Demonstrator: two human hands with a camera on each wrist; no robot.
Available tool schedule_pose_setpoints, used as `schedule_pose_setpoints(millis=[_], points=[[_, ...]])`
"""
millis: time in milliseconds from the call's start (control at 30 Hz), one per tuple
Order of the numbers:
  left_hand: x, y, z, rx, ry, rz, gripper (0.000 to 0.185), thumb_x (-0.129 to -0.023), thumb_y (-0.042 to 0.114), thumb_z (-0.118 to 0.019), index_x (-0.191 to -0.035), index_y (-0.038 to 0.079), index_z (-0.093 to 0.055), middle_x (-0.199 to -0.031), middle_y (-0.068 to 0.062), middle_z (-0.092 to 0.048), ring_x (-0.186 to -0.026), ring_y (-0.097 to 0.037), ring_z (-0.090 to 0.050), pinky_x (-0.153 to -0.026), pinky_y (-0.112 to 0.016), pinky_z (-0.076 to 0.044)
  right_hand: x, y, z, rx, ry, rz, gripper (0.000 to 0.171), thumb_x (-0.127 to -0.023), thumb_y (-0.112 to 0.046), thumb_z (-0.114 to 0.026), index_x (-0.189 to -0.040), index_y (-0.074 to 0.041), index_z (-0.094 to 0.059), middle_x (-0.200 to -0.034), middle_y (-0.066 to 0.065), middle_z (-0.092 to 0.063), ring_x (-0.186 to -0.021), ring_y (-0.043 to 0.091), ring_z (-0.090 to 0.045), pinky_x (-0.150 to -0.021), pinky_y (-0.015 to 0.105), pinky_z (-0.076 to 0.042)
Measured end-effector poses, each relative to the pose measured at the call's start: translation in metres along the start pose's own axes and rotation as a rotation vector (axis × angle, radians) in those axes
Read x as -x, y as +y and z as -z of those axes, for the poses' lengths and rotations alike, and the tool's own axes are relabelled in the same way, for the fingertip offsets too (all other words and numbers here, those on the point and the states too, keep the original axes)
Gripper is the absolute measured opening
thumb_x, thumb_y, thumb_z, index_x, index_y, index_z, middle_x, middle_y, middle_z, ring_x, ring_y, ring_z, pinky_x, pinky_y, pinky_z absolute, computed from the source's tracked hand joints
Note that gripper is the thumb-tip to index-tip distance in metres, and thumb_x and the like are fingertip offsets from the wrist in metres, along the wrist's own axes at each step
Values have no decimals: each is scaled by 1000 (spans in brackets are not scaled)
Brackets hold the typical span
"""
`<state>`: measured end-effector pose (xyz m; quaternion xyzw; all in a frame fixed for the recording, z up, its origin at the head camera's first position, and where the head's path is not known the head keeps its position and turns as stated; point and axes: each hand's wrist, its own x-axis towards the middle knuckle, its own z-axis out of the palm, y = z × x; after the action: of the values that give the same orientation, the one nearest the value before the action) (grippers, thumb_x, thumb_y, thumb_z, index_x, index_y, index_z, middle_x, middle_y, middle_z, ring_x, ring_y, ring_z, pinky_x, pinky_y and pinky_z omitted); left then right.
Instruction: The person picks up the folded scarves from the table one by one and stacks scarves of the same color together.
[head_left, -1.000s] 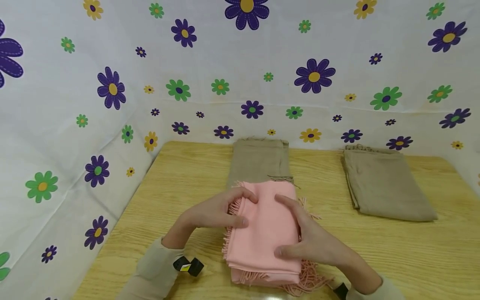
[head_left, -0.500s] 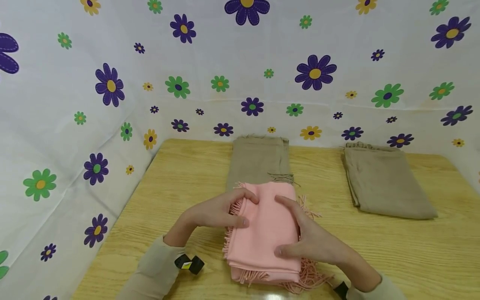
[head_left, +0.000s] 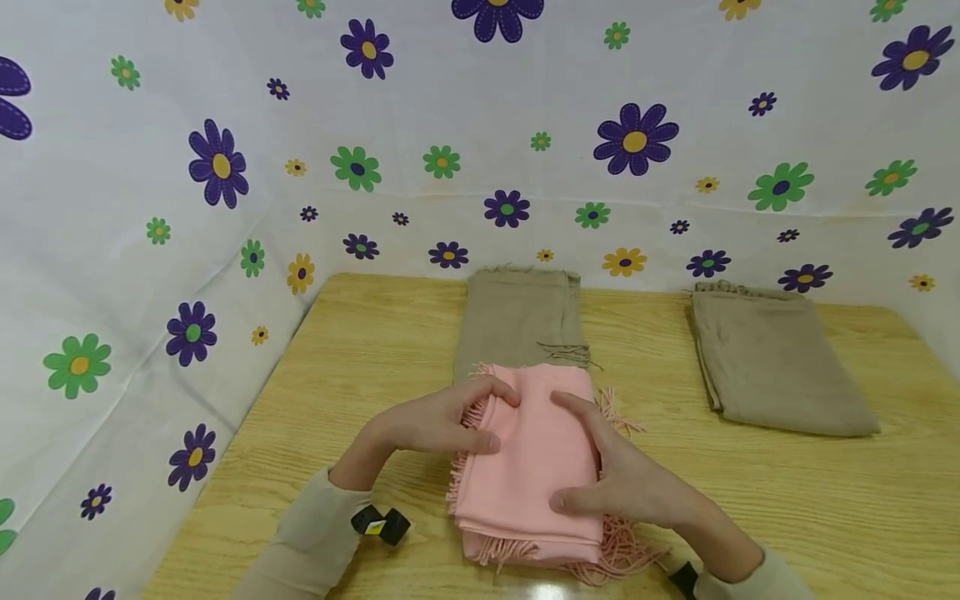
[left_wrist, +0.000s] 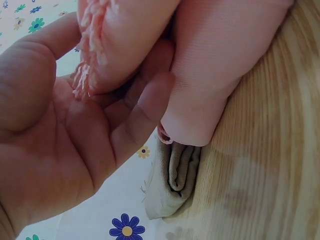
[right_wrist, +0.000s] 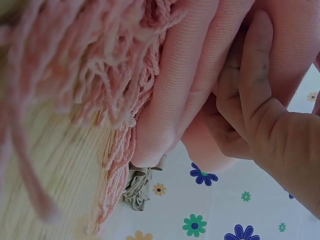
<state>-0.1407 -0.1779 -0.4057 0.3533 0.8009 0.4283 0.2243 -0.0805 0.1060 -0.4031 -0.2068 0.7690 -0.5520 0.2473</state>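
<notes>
A folded pink scarf (head_left: 536,467) with fringed edges lies in thick layers at the table's near middle. My left hand (head_left: 438,421) grips its left edge, thumb and a finger on top; in the left wrist view the other fingers (left_wrist: 152,95) reach between the upper fold and the layer beneath. On the opposite edge my right hand (head_left: 626,475) grips the scarf, thumb on top. The right wrist view shows its fingers (right_wrist: 255,65) tucked between the pink folds, with loose fringe (right_wrist: 100,65) hanging beside them.
Just behind the pink scarf lies a folded khaki scarf (head_left: 517,317), its near end overlapped in the head view. Another folded khaki cloth (head_left: 780,358) lies at the back right of the wooden table (head_left: 360,333). A flower-printed sheet (head_left: 420,92) rises behind and at the left.
The head view has tilted slightly, so the background shifts up a little. Both hands keep the same hold, and the pink scarf stays in place.
</notes>
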Motion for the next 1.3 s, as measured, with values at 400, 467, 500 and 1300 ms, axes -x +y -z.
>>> schedule_pose_setpoints(millis=[400, 467, 500, 1300], points=[[-2, 1, -1, 1, -11, 15, 45, -95, 25, -66, -134, 15, -47, -140, -8, -43, -124, -21, -42, -104, -37, -38, 0, 2, 2, -9, -22, -6, 100, -82, -22, -81, -156, -31, -15, -139, 25, -35, -106, 28, -58, -88, 43, -48], [-1, 2, -1, 0, -14, 23, 44, -96, 25, -65, -135, 15, -46, -140, -8, -43, -124, -21, -42, -104, -37, -38, 0, 3, 2, -4, -21, -10, 100, -82, -23, -81, -156, -31, -15, -141, 24, -33, -108, 28, -56, -89, 42, -47], [-1, 2, -1, -1, -15, 26, 44, -96, 25, -65, -135, 15, -46, -139, -8, -43, -123, -21, -42, -104, -37, -38, 0, 3, 3, -1, -20, -13, 100, -82, -23, -81, -157, -31, -15, -142, 23, -32, -109, 28, -55, -89, 42, -47], [5, 15, -7, -123, -149, 197, 69, -98, 42, -59, -153, 24, -22, -128, -12, -55, -102, -12, -58, -98, -32, -44, 10, 5, 13, 408, -74, -42, 97, -87, -56, -69, -159, -33, -9, -120, 15, -60, -95, 17, -58, -87, 39, -47]])
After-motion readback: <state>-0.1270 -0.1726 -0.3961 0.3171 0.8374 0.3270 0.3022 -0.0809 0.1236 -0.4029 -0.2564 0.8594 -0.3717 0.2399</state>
